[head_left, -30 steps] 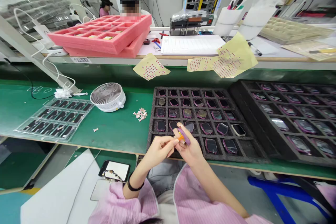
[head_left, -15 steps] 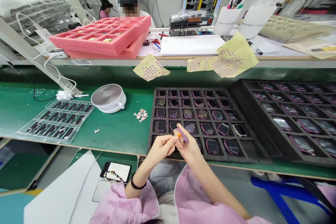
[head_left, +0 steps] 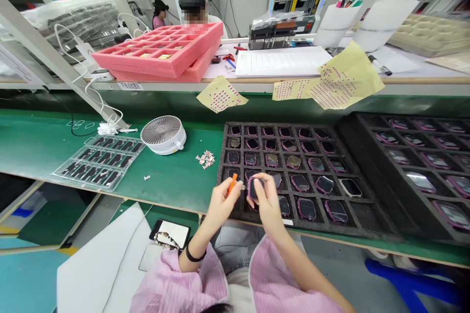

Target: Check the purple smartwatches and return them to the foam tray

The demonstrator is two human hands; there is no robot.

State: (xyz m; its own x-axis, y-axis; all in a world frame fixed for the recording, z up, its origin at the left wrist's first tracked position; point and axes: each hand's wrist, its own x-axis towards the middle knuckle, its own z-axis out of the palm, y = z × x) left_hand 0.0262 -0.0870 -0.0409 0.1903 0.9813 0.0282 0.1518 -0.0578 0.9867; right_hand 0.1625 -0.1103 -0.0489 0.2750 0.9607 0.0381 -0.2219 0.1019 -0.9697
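My left hand (head_left: 222,204) pinches a small orange stick (head_left: 231,184); my right hand (head_left: 267,200) grips a pink-edged watch (head_left: 254,189) above the black foam tray (head_left: 316,225).

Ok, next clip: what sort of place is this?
Probably an electronics assembly line in a factory: a black foam tray of pink-rimmed watch-like devices, a long green workbench, and a stacked pink foam tray.

The pick (head_left: 231,184) is orange; the held device (head_left: 252,189) is pink-rimmed black.
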